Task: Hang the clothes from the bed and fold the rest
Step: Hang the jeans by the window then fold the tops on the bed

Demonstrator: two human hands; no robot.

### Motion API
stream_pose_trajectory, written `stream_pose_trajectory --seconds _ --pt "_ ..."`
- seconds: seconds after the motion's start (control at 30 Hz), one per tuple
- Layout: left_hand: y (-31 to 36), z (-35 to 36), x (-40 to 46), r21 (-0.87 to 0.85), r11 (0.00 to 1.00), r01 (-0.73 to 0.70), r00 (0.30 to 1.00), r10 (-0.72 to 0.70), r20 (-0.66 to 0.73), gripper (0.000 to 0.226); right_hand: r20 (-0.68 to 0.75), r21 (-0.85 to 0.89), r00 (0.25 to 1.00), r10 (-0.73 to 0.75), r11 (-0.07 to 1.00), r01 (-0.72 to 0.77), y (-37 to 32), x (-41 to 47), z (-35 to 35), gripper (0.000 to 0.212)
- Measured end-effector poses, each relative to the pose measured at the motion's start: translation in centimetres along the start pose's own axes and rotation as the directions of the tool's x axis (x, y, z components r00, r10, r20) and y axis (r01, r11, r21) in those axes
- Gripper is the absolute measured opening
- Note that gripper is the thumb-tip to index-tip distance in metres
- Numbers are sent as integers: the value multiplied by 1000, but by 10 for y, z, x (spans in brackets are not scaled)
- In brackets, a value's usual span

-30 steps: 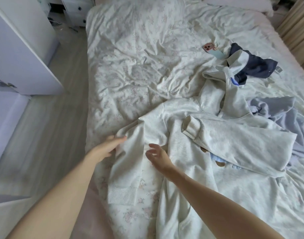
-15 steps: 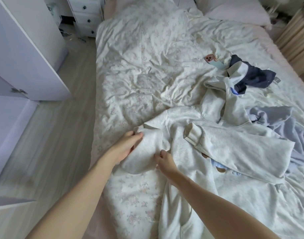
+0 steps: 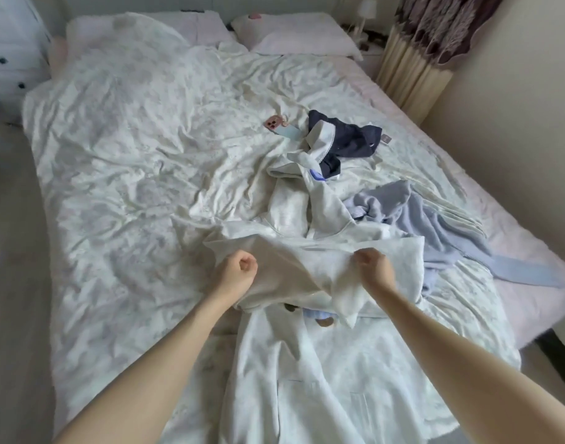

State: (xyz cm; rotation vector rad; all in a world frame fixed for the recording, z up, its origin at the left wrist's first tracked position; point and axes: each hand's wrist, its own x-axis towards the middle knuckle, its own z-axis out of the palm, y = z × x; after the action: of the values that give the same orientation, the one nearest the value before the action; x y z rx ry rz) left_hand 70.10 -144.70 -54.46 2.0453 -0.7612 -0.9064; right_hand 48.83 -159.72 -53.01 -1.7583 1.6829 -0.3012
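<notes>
Hoodie (image 3: 310, 373) first: a pale grey-white sweatshirt with a front pouch pocket, spread across the near side of the bed, its upper part lifted clear of the covers by both fists. The left hand (image 3: 239, 270) is curled tight round a bunch of the fabric, and the right hand (image 3: 372, 267) grips another bunch level with it, so the cloth stretches taut between them and hangs below the wrists. Its hood lies crumpled just beyond the hands. Below the lifted fold a printed motif in brown and blue peeks out; no writing on it can be read. Beyond the right hand lies a navy garment (image 3: 348, 139) with white trim, and to the right of that hand a light blue garment (image 3: 412, 216) trails toward the bed's edge. A phone (image 3: 273, 123) in a pink case rests farther off, beside the navy piece. The bed (image 3: 130, 149) wears a wrinkled floral duvet, with two pillows (image 3: 300, 36) at its head, a curtain (image 3: 435, 46) in the right corner and a white drawer unit (image 3: 9, 56) far left.
</notes>
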Motion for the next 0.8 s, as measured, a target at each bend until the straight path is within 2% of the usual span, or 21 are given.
stream_pose_trajectory --seconds 0.1,0.17,0.23,0.3,0.37,0.4,0.43,0.47,0.53,0.57,0.63,0.7,0.73,0.8 --pt "-12 20 24 218 974 -66 992 88 -90 20 -13 -95 1000 -20 995 18 42 18 4 40" --pt "-18 26 39 327 939 -111 979 159 -125 31 81 -181 997 -6 983 20 72 13 14 53" --pt "-22 32 54 446 884 -144 980 191 -63 48 241 -281 970 28 959 42 97 5 23 69" --pt "-23 41 72 601 790 -121 993 95 74 67 383 -279 923 44 958 70 112 0 35 89" --pt "-22 48 88 719 688 -103 989 -4 146 79 441 -232 897 28 969 84 115 -1 52 102" --pt "-23 52 97 766 636 -94 989 -30 147 82 423 -232 906 13 968 95 114 0 60 100" --pt "-23 55 103 807 585 -82 990 -46 133 82 381 -237 925 5 967 93 113 2 68 88" --pt "-22 57 110 828 556 -66 992 -54 115 77 313 -235 950 2 969 75 112 7 73 67" --pt "-21 60 120 782 621 -53 998 -1 68 46 151 -180 987 45 984 -18 108 18 72 24" --pt "-19 58 123 716 695 -67 998 55 40 29 84 -123 993 82 990 -72 107 23 67 16" --pt "-13 55 127 568 812 -132 987 160 0 22 -28 2 985 169 986 -169 109 38 47 17" --pt "-6 50 128 522 836 -170 976 215 -28 25 -105 150 964 243 962 -226 112 55 20 16" --pt "-4 49 127 522 833 -183 972 232 -28 26 -132 176 963 235 962 -211 113 63 6 10" --pt "-1 50 126 516 830 -213 970 241 11 26 -163 119 975 149 984 -131 115 77 -19 5"
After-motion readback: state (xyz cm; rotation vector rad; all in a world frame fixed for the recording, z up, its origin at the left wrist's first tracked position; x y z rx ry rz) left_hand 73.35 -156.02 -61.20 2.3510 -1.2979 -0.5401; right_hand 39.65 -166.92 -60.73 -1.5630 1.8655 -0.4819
